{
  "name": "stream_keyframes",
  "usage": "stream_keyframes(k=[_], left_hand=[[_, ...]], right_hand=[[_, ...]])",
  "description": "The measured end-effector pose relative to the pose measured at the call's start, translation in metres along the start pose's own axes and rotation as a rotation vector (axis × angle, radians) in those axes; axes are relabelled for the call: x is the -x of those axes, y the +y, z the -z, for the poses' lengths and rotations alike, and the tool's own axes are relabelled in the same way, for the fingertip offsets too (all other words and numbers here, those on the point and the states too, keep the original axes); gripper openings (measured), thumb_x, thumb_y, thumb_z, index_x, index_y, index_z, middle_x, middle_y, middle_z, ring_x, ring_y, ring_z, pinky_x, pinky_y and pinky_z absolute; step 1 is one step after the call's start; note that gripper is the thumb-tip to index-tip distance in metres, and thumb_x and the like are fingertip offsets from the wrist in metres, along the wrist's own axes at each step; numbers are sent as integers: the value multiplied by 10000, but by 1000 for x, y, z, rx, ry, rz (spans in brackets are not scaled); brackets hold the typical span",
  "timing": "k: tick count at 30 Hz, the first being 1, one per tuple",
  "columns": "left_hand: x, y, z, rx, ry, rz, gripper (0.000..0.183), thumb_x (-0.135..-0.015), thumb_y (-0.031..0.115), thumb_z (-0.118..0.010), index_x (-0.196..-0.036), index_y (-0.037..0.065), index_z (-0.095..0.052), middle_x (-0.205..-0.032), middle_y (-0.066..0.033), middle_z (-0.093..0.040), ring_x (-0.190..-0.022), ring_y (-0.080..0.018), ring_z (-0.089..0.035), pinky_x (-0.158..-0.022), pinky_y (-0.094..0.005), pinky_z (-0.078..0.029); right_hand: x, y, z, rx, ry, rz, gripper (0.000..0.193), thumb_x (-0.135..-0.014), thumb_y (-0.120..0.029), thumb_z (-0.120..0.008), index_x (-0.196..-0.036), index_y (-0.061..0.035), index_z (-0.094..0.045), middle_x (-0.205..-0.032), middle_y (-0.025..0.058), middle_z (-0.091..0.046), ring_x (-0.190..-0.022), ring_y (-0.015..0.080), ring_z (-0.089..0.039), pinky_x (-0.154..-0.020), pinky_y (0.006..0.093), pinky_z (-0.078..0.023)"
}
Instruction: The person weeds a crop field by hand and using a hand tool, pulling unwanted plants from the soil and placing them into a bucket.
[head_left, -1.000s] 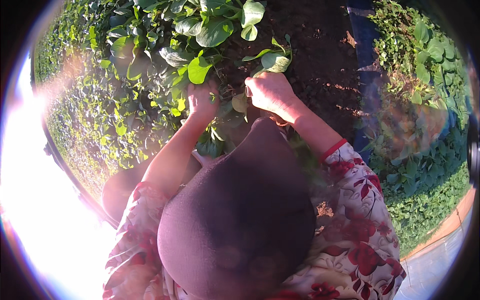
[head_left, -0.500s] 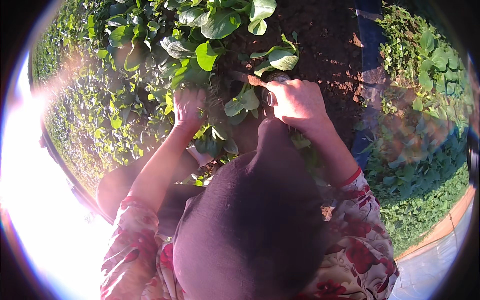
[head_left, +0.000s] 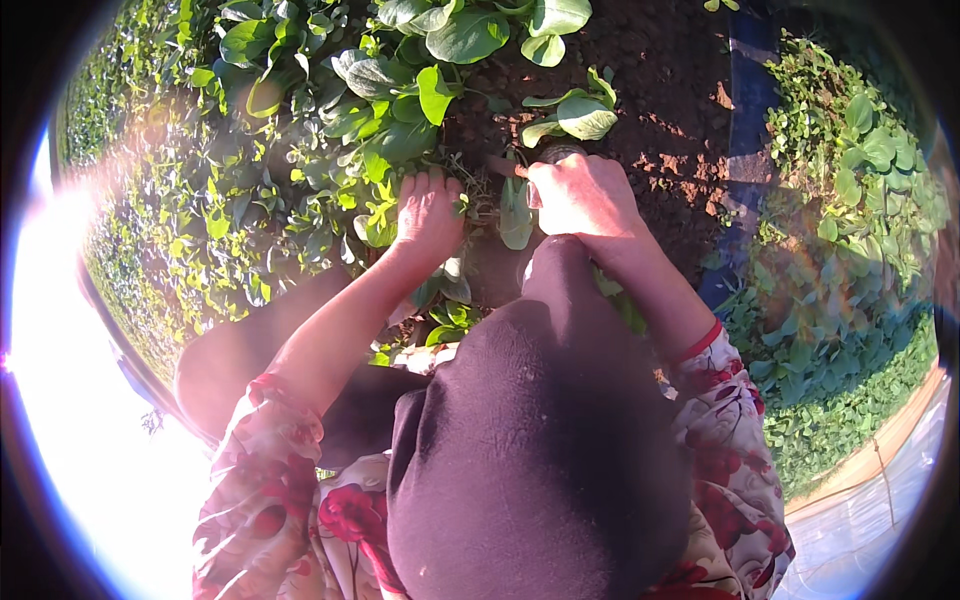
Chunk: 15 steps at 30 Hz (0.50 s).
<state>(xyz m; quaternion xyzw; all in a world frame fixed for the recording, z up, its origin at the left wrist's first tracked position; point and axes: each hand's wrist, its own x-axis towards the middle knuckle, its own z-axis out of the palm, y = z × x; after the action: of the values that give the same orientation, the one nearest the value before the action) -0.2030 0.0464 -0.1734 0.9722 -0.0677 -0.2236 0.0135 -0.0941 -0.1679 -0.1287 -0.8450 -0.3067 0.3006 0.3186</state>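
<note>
My left hand (head_left: pixel 430 215) is closed, its fingers curled down among the leafy greens (head_left: pixel 405 140) at the edge of the bed. What it grips, if anything, is hidden below the fingers. Pale, stringy stalks (head_left: pixel 475 190) lie just right of it. Closed around a short-bladed hand tool is my right hand (head_left: pixel 588 195); the brown blade (head_left: pixel 507 167) points left toward those stalks. Most of the handle is covered by the hand. A single leaf (head_left: pixel 516 215) hangs between the two hands, and a small leafy plant (head_left: pixel 583 115) stands just beyond the right one.
Dense greens fill the left side. Bare brown soil (head_left: pixel 660 100) lies beyond the right hand, bordered by a dark blue strip (head_left: pixel 752 130). Another planted bed (head_left: pixel 850 270) runs along the right. A dark-covered rounded form (head_left: pixel 540 430) blocks the lower middle of the view.
My left hand has moved right, out of the leaves and closer to the blade. The right hand stays near the same spot with the tool. The view has shifted slightly.
</note>
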Motion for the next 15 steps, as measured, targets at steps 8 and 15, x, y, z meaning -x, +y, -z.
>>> stream_keyframes(k=[8, 15], left_hand=[[-26, 3, -21, 22, -89, 287, 587, -775, 141, -587, -1289, -81, -410, -877, -166, -662, -908, -301, -627, -910, -430, -391], [-40, 14, -34, -98, -263, 377, 360, -820, 149, -562, -1143, -7, -536, -873, -111, -715, -880, -264, -689, -924, -441, -377]], right_hand=[[-22, 17, -22, 26, -79, -209, 170, -749, -156, -605, -871, -165, -724, -750, 80, -692, -705, 282, -680, -647, 389, -541], [-28, 20, -26, 51, -86, -110, 151, -795, -190, -579, -862, -123, -697, -743, 137, -671, -695, 332, -664, -646, 439, -525]])
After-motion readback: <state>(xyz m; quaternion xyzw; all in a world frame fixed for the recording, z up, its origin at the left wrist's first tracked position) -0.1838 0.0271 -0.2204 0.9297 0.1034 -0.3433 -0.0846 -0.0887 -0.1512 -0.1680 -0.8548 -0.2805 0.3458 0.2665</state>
